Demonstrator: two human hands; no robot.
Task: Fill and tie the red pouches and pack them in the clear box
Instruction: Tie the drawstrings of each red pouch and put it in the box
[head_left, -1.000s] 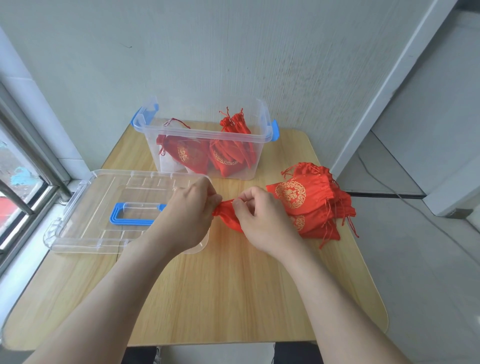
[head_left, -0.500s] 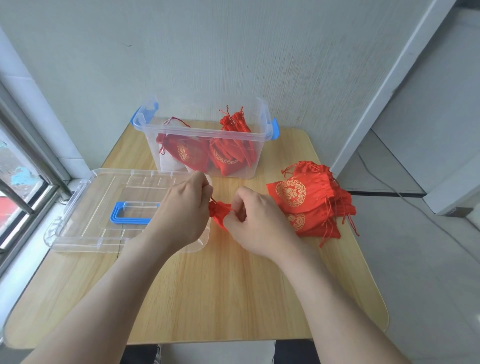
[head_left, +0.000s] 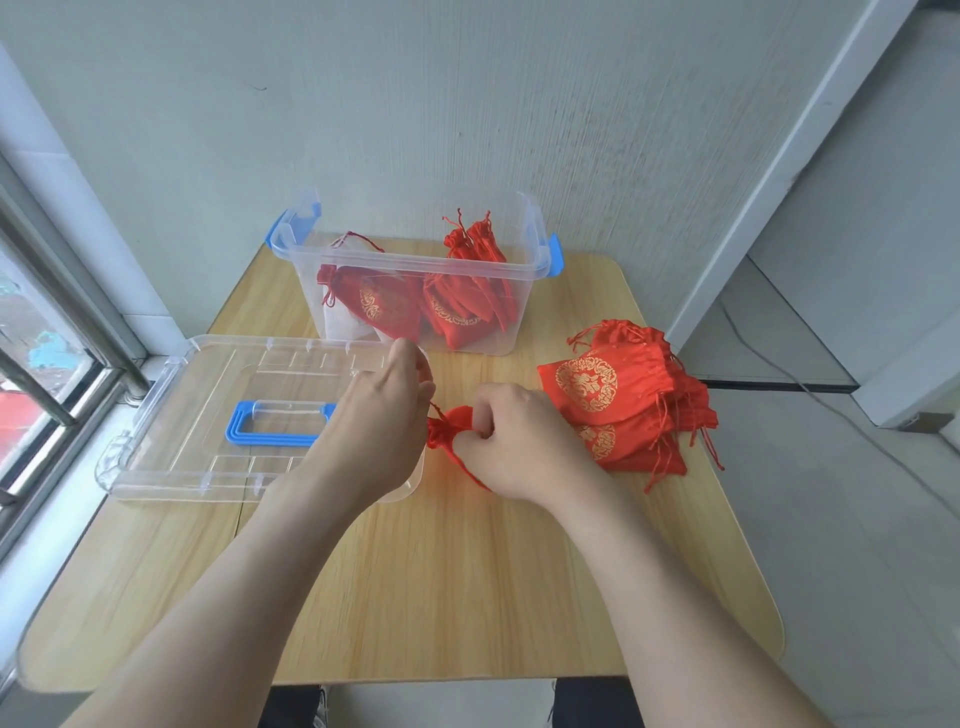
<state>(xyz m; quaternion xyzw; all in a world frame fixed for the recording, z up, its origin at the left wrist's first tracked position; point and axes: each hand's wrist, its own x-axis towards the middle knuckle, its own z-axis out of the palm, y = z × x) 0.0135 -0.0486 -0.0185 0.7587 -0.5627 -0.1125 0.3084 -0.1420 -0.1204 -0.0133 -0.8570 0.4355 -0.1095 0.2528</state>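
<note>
Head view: red satin pouch (head_left: 451, 428), neck bunched, frame centre, over woodgrain bench (head_left: 441, 597).
Left grip (head_left: 379, 421): pinching thin drawstring (head_left: 436, 410).
Right grip (head_left: 524, 441): curled round pouch neck.
Clear box (head_left: 405, 264): rigid plastic, upper centre.

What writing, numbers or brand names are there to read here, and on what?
No readable words, numbers or brands anywhere.
Stacked pouches: gold round emblems, ornament only, no legible characters.
Pouches inside the clear box: gold print too blurred to read.
Held pouch, lid: no marking shows.
</note>
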